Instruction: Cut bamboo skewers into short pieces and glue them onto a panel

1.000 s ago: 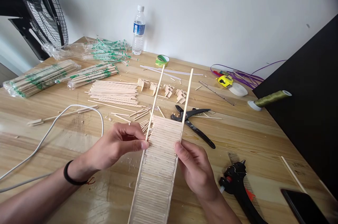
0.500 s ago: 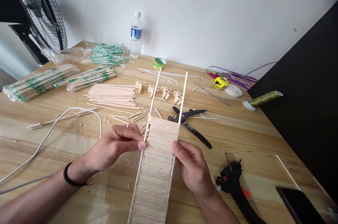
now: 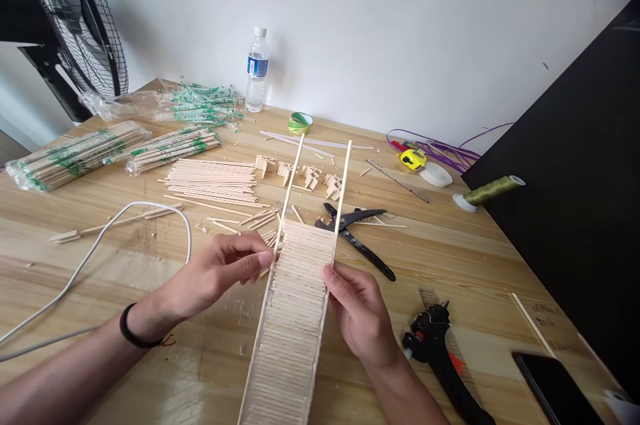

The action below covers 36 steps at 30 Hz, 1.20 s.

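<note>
A long ladder-like panel of wooden sticks [image 3: 295, 318] rises from the bottom edge. Short sticks lie tightly side by side across two long rails, whose bare ends stick out beyond the last crosspiece. My right hand [image 3: 363, 311] grips its right edge, thumb on top and fingers underneath. At the left rail, my left hand [image 3: 225, 271] has thumb and forefinger closed together against the edge; its other fingers are curled. Behind the panel lie black-handled cutters [image 3: 357, 228] and loose short sticks [image 3: 263, 219].
A glue gun [image 3: 435, 351] and phone [image 3: 555, 385] lie at right. Bare sticks [image 3: 213, 179], wrapped bundles [image 3: 80, 153] and a white cable [image 3: 107, 231] are at left. Farther back stand small stick pieces [image 3: 311, 176], a water bottle [image 3: 257, 71], tape measure [image 3: 413, 159] and thread spool [image 3: 493, 191].
My left hand has shifted slightly up along the left rail and its grip looks looser. The right hand keeps its hold. The view has turned a little to the right.
</note>
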Available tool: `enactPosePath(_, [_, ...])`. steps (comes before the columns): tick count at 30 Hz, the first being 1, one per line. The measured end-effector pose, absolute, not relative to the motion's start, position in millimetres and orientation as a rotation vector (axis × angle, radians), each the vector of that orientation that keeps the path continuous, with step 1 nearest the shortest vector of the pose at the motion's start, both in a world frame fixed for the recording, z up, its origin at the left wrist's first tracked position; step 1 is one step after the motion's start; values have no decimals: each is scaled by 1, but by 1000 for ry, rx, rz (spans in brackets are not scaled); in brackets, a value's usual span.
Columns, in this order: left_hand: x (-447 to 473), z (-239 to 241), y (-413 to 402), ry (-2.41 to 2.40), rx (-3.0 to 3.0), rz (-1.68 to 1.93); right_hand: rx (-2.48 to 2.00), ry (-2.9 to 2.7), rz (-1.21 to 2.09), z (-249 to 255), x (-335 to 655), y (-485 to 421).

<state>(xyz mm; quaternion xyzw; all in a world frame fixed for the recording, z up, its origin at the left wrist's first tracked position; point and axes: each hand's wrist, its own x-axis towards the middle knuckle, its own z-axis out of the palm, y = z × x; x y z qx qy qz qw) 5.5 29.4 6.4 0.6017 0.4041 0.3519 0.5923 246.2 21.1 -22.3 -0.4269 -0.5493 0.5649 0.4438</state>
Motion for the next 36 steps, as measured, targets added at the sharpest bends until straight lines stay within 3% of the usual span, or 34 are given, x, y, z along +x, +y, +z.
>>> enactPosePath(8, [10,7,28,1033,1261,984,-1051,-1399,1529,-20,243,16])
enactPosePath(36, [6,-2,28,1007,1235,961,-1037,-1398,1561,-21,244,16])
